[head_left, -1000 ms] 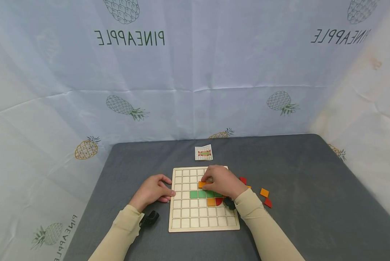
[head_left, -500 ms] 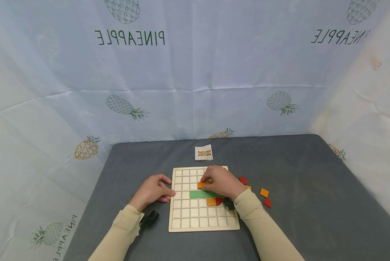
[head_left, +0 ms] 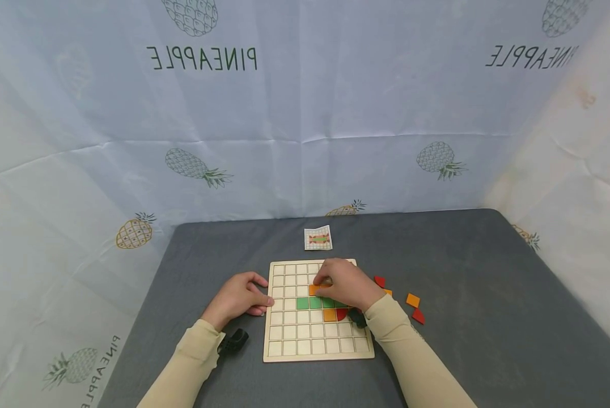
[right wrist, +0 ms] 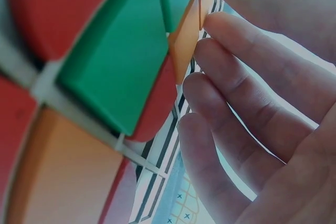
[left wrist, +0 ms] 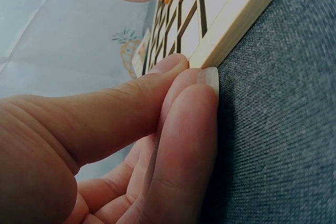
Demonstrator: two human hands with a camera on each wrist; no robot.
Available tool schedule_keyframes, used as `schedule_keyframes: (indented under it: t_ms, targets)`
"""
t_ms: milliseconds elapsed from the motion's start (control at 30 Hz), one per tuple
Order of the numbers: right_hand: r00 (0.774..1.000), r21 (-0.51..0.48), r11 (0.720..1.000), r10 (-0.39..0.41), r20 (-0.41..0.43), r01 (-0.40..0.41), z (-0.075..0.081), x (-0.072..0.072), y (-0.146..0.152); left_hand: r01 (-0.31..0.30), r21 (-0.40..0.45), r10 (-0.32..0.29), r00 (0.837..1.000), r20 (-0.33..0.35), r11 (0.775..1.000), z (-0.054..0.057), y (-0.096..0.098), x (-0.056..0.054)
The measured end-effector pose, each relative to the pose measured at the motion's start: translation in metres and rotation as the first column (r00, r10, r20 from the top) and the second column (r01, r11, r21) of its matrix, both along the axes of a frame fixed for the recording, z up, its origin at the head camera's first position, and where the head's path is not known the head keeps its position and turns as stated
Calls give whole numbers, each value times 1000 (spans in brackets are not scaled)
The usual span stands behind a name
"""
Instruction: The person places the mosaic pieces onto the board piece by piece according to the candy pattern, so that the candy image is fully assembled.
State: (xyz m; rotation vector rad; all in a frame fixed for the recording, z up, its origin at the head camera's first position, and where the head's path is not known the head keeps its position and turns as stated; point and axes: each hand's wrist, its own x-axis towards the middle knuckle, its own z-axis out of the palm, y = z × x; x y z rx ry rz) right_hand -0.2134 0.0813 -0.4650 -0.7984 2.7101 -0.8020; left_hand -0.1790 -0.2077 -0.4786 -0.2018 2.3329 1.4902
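Nearest, both forearms are covered by cream long sleeves (head_left: 185, 360), and a black wrist device (head_left: 234, 340) is worn at the left wrist. Ahead of them, a pale wooden square board (head_left: 290, 347) marked with a grid is laid flat on a dark grey cloth-covered worktop (head_left: 468, 317). Its left edge is pinched by the left hand (head_left: 238, 296), with the thumb set on the rim and a fingertip pressed against the side. In the board's grid, a flat orange tile (head_left: 330, 315) is set just beside a red tile with a curved side (head_left: 342, 314). Directly beyond these, a row of green square tiles (head_left: 316, 303) is partly hidden by the right hand (head_left: 348, 285). In the next row beyond the green one, an orange square tile (head_left: 313, 290) is pinched between the thumb and index finger of the right hand; whether it is fully seated cannot be told. To the right of the board, loose red and orange tiles (head_left: 413, 300) are scattered on the worktop. Beyond the board, a small white card printed with a coloured grid pattern (head_left: 318, 238) is placed. Farthest, the worktop is backed by a whitish pineapple-print cloth (head_left: 295, 175).
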Motion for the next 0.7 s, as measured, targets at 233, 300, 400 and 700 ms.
schedule_keyframes:
  t_ms: [233,300,400,700]
  targets:
    - [999,-28,999,-40,17,41,7,4,14,10,-2,-10,1000,2,1000,-1,1,0]
    - [997,-29,997,-75,31,76,10,6,22,11,2,-11,1000,1,1000,-1,2,0]
    - [993,6,993,-117,17,116,13,7,36,7,-2,-7,1000,0,1000,0,1,1]
    - [983,115,977,-175,-53,180,17,25,101,4,-15,-4,1000,3,1000,2,1,2]
